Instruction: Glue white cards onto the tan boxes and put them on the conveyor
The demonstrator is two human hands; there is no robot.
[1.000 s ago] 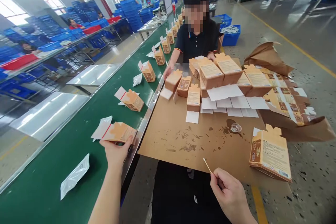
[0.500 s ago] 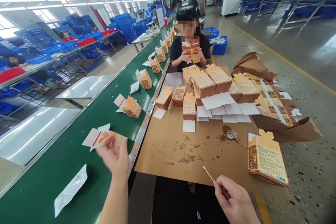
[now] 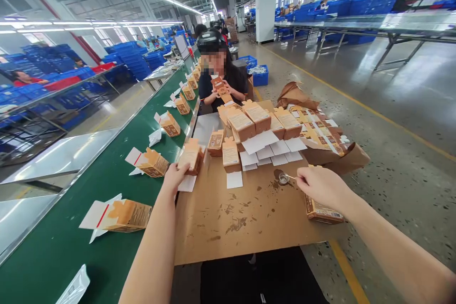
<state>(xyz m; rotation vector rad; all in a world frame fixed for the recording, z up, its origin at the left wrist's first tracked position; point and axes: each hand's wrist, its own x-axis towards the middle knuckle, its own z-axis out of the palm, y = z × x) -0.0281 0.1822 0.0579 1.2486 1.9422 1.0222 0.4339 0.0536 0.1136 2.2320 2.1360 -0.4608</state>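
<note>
On the left side of the cardboard-covered table, my left hand (image 3: 175,178) closes on a brown-and-orange printed carton (image 3: 191,156), whose white flap (image 3: 187,184) hangs toward me. My right hand (image 3: 320,186) pinches a cotton swab (image 3: 291,177) by its stick. The swab's tip is at a small clear round dish (image 3: 284,179), beside a wet stain. Partly behind and below my right hand stands another carton (image 3: 325,213). Two more cartons (image 3: 231,156) stand to the right of the held one.
A pile of cartons (image 3: 256,121) with white flaps covers the table's far part. Along the left runs a green conveyor (image 3: 67,213) carrying cartons (image 3: 131,214) and silvery pouches (image 3: 74,287). A co-worker (image 3: 226,76) holds a carton across the table. Brown paper with flat cartons (image 3: 320,130) lies right.
My left hand has moved from the conveyor to a carton on the table and taken hold of it. My right hand has carried the swab forward to the dish. The view has turned right.
</note>
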